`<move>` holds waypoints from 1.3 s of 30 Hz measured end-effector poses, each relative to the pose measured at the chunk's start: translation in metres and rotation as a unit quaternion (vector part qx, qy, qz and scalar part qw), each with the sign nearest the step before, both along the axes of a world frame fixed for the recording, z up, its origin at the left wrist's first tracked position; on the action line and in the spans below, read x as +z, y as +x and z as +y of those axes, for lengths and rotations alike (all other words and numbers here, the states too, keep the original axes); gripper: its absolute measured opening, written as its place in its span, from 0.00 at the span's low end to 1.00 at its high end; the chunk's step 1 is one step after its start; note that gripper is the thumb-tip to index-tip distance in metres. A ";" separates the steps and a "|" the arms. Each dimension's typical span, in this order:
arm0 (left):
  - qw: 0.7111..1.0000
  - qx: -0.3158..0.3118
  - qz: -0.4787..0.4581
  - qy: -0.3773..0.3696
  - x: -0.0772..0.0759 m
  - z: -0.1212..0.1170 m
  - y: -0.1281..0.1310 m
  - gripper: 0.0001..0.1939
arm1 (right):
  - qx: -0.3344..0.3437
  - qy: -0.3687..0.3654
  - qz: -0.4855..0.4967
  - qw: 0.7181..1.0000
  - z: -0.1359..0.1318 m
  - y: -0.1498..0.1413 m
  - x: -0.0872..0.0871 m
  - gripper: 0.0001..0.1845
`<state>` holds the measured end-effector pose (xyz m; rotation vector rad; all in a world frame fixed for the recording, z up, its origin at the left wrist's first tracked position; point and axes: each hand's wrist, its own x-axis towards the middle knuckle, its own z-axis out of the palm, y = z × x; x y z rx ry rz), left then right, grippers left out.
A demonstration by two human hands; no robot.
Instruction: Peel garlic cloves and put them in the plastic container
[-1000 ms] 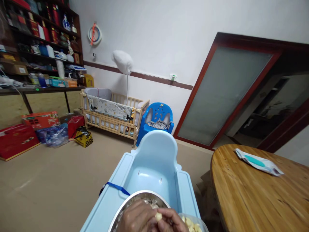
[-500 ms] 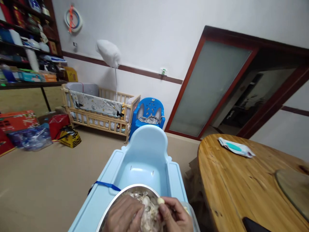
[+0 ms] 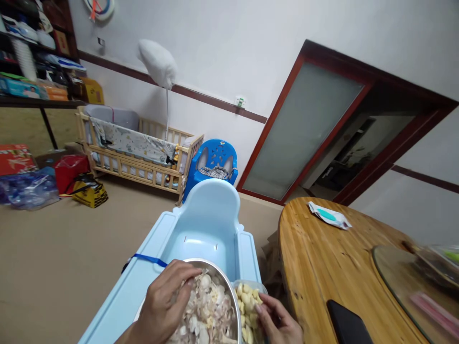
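Just beside the cloves [image 3: 245, 300], the right fingers [image 3: 273, 303] bend, their grip impossible to tell.

Blue chair [image 3: 216, 160] beside wooden crib [image 3: 136, 153]

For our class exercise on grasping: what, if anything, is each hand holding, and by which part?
It cannot be told: the right hand is at the peeled cloves, the left hand over the metal bowl, and neither shows a clear hold.
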<state>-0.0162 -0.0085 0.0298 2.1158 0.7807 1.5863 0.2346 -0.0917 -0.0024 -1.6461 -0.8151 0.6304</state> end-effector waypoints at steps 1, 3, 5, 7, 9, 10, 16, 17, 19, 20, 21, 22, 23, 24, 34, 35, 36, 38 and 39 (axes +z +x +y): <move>1.000 -0.005 -0.006 -0.019 0.001 0.000 -0.001 0.12 | 0.001 0.000 -0.005 1.000 0.000 0.001 -0.001 0.19; 0.998 -0.009 -0.017 -0.060 0.002 0.002 -0.003 0.10 | -0.021 0.015 -0.019 0.999 -0.002 0.001 0.001 0.20; 0.994 -0.006 -0.020 -0.111 0.002 0.004 -0.004 0.09 | -0.030 0.022 -0.025 0.999 -0.004 0.002 0.007 0.20; 0.986 0.000 -0.023 -0.163 0.002 0.006 -0.005 0.08 | -0.024 0.016 -0.023 0.999 -0.006 0.004 0.012 0.20; 0.979 0.004 -0.027 -0.204 0.001 0.008 -0.007 0.08 | -0.019 0.010 -0.030 0.999 -0.008 0.007 0.015 0.20; 0.975 0.006 -0.031 -0.219 0.001 0.009 -0.008 0.08 | -0.016 0.009 -0.034 0.999 -0.008 0.008 0.016 0.20; 0.963 -0.019 -0.014 -0.269 0.000 0.015 -0.011 0.09 | 0.074 -0.006 -0.098 0.992 -0.001 -0.008 0.022 0.15; 0.963 -0.029 -0.004 -0.270 0.000 0.017 -0.012 0.09 | 0.104 -0.006 -0.112 0.988 0.002 -0.015 0.025 0.14; 0.964 -0.046 0.018 -0.262 0.001 0.021 -0.013 0.08 | 0.178 0.001 -0.143 0.974 0.008 -0.030 0.032 0.11; 0.965 -0.049 0.029 -0.258 0.001 0.022 -0.013 0.08 | 0.213 0.002 -0.168 0.963 0.011 -0.037 0.037 0.10; 0.965 -0.050 0.039 -0.256 0.002 0.024 -0.014 0.09 | 0.241 -0.004 -0.198 0.950 0.015 -0.043 0.041 0.09; 0.964 -0.050 0.047 -0.258 0.002 0.025 -0.014 0.10 | 0.257 -0.011 -0.231 0.938 0.019 -0.048 0.044 0.09; 0.962 -0.049 0.052 -0.263 0.002 0.026 -0.015 0.10 | 0.266 -0.020 -0.263 0.927 0.023 -0.053 0.047 0.09; 0.960 -0.050 0.055 -0.269 0.003 0.026 -0.015 0.11 | 0.269 -0.031 -0.293 0.917 0.027 -0.057 0.050 0.10; 0.951 -0.051 0.088 -0.291 0.001 0.030 -0.015 0.13 | 0.307 -0.082 -0.457 0.831 0.060 -0.089 0.040 0.17; 0.951 -0.049 0.087 -0.291 0.001 0.030 -0.015 0.13 | 0.310 -0.080 -0.468 0.824 0.060 -0.091 0.036 0.18; 0.951 -0.047 0.086 -0.292 0.001 0.030 -0.015 0.12 | 0.312 -0.076 -0.478 0.818 0.060 -0.092 0.033 0.19; 0.952 -0.042 0.085 -0.290 0.001 0.030 -0.015 0.12 | 0.317 -0.067 -0.490 0.809 0.060 -0.092 0.026 0.24; 0.953 -0.039 0.086 -0.289 0.001 0.030 -0.015 0.12 | 0.322 -0.065 -0.494 0.805 0.060 -0.092 0.024 0.27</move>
